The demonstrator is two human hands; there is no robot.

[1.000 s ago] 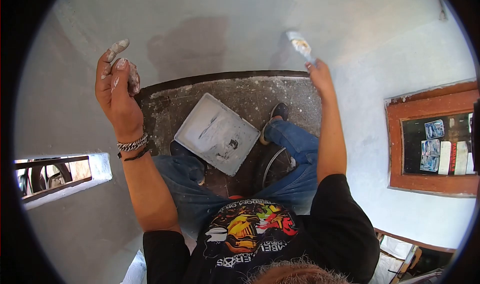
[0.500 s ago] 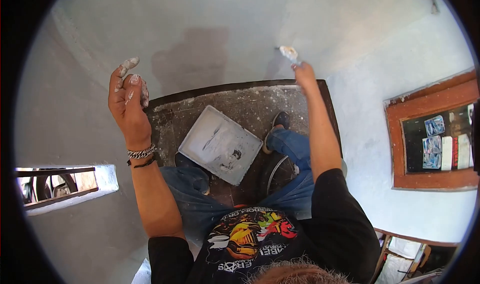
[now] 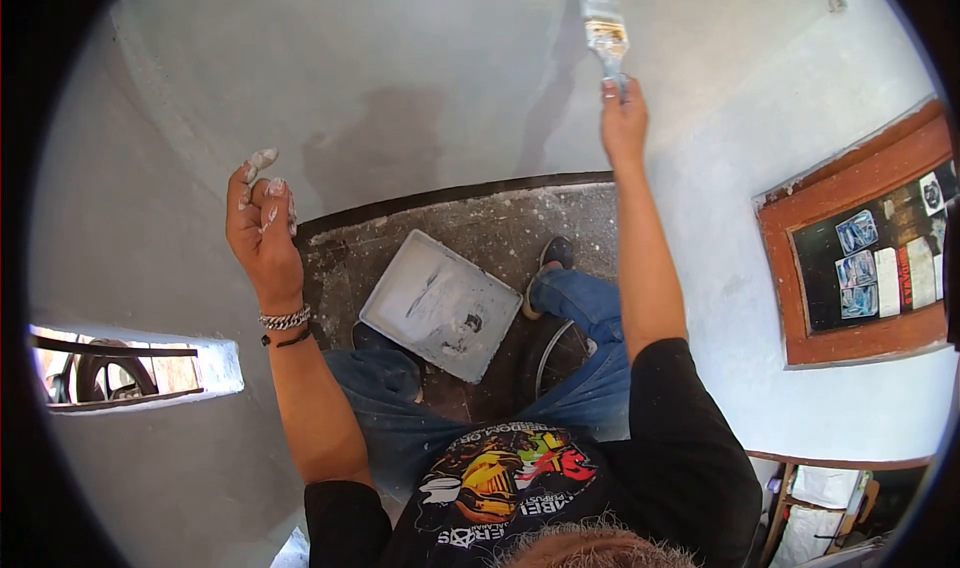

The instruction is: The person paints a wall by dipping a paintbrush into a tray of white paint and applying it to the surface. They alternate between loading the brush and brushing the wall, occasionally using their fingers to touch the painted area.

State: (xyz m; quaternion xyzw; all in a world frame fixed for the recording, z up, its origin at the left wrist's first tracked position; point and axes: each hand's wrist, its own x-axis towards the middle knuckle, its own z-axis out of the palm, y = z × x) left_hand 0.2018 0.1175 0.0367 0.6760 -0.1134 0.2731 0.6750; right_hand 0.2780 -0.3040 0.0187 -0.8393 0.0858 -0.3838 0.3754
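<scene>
My right hand is closed round the handle of a flat paintbrush, held up at the right in front of the grey-white wall. Its wide bristles are loaded with whitish paint and point upward; yellowish patches show near their base. At the left, my left hand is raised near the wall with loosely bent fingers apart and no object visible in it. Whitish paint coats its fingertips. Below and between the hands, a pale rectangular tray, smeared with paint and with a dark patch, lies tilted over the floor.
The paint-spattered dark floor ends at a dark edge along the wall. A spoked wheel stands by my right leg. To the right is a wooden-framed opening with stickers on its dark pane. A narrow wall opening is at the left.
My right hand has risen, carrying the paintbrush up along the wall, and the bristles now show broad side on. My left hand keeps nearly the same pose. The view has shifted slightly.
</scene>
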